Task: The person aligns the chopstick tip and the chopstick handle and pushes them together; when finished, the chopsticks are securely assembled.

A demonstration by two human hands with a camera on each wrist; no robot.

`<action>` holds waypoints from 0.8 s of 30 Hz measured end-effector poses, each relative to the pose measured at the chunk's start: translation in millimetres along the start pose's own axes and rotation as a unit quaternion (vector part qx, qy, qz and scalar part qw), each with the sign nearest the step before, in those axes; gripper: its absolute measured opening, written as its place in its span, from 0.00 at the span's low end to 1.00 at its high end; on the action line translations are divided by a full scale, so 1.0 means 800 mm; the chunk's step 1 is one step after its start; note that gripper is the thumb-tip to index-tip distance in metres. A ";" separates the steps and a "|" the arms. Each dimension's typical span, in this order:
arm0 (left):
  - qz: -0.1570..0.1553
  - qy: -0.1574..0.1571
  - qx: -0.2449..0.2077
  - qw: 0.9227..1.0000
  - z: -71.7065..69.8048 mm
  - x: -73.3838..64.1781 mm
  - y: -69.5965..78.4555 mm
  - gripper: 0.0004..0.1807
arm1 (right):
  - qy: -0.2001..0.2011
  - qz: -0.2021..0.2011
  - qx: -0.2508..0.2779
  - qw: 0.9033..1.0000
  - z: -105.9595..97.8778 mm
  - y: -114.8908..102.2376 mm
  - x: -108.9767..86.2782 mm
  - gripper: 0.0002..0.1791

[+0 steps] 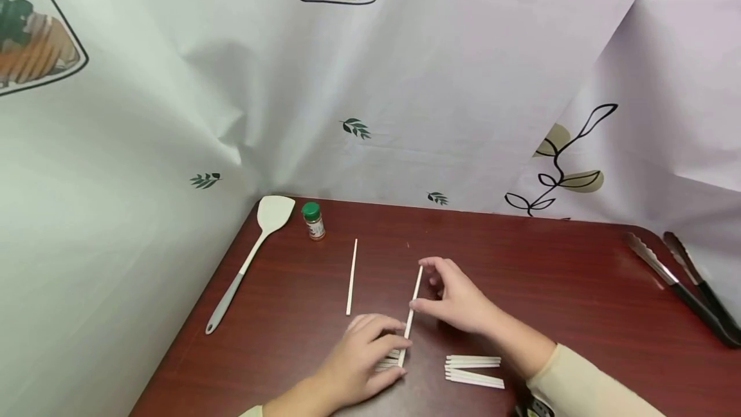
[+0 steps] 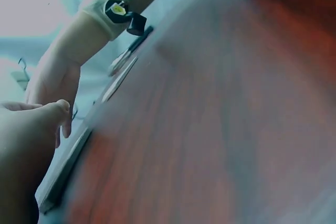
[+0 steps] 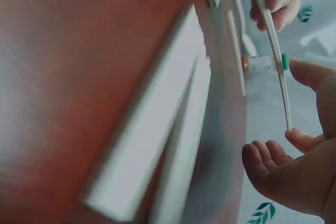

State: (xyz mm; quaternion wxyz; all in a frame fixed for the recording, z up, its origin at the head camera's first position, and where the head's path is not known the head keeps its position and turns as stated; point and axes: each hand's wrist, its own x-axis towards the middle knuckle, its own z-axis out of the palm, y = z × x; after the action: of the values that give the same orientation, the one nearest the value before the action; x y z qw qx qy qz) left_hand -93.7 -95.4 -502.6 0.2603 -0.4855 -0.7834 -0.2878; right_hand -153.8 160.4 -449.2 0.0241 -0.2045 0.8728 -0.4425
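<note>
One pale chopstick [image 1: 415, 288] slants up from my left hand [image 1: 370, 352], whose fingers and thumb pinch its near end. My right hand [image 1: 454, 295] is at the far part, index fingertip at the tip and thumb alongside the shaft. In the right wrist view, the chopstick [image 3: 274, 45] is raised above the table, and the other fingers of my right hand [image 3: 294, 177] are loosely bent off it. More pale chopsticks [image 1: 388, 360] lie partly hidden beneath my left hand. Another chopstick [image 1: 352, 275] lies alone farther back on the left.
Several chopsticks [image 1: 473, 370] lie in two small groups near my right forearm. A white spatula [image 1: 260, 243] and a green-capped spice jar [image 1: 314, 221] are at the back left. Metal tongs [image 1: 683, 282] with black handles lie along the right edge. A white curtain [image 1: 405, 82] borders the dark table [image 1: 550, 275].
</note>
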 end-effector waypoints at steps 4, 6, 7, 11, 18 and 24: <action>-0.033 -0.005 0.017 0.999 -0.006 -0.004 -0.021 0.23 | -0.017 0.006 -0.030 0.999 0.009 0.008 0.037 0.38; -0.054 -0.006 0.024 0.998 -0.009 -0.007 -0.034 0.23 | -0.024 0.011 -0.047 0.999 0.015 0.011 0.055 0.38; -0.065 -0.005 0.028 0.997 -0.011 -0.008 -0.040 0.23 | -0.027 0.014 -0.058 0.998 0.019 0.012 0.065 0.39; -0.128 0.000 0.032 0.991 -0.019 -0.015 -0.062 0.23 | -0.038 0.037 -0.108 0.993 0.036 0.012 0.103 0.40; -0.193 -0.011 0.021 0.981 -0.023 -0.022 -0.072 0.21 | -0.073 0.072 -0.172 0.980 0.057 0.003 0.146 0.37; -0.209 -0.013 0.022 0.978 -0.026 -0.022 -0.075 0.20 | -0.086 0.085 -0.187 0.975 0.072 -0.009 0.160 0.37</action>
State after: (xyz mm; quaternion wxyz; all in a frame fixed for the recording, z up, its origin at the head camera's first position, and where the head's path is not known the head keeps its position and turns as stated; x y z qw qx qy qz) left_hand -139.1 -142.5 -512.2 0.1950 -0.3093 -0.8767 -0.3124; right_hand -255.7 64.9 -460.8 0.0981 -0.1677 0.9489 -0.2487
